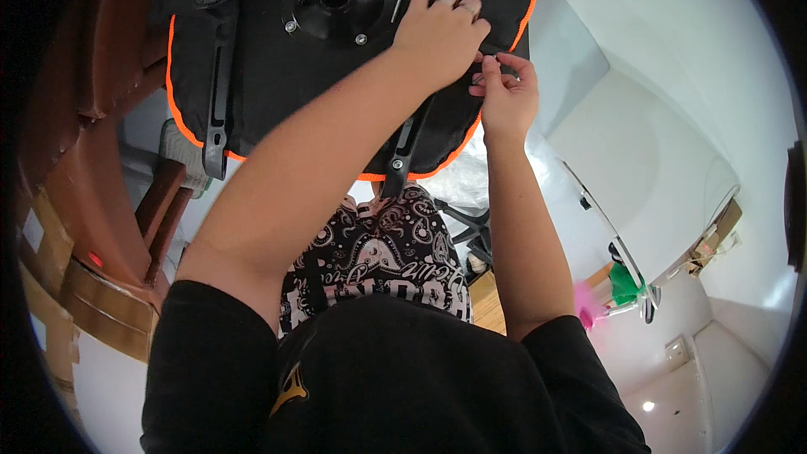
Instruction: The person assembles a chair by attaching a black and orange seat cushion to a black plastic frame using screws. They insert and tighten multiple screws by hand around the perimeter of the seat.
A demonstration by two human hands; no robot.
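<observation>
A black padded chair seat with orange edging lies underside up in front of me. My left hand is over its right side, palm down with fingers curled. What they hold, if anything, is hidden. Right beside it, at the seat's right edge, my right hand pinches something small and dark between thumb and fingers, too small to name. Two long silver bolts lie loose by my left knuckles. A black armrest bracket, with a bolt in its near end, runs up under my left wrist.
A round black mounting plate with several bolts is on the seat's middle. Another armrest bracket is at the left. Brown leather-like furniture and cardboard stand at the left. Clear plastic wrapping lies beyond my knees.
</observation>
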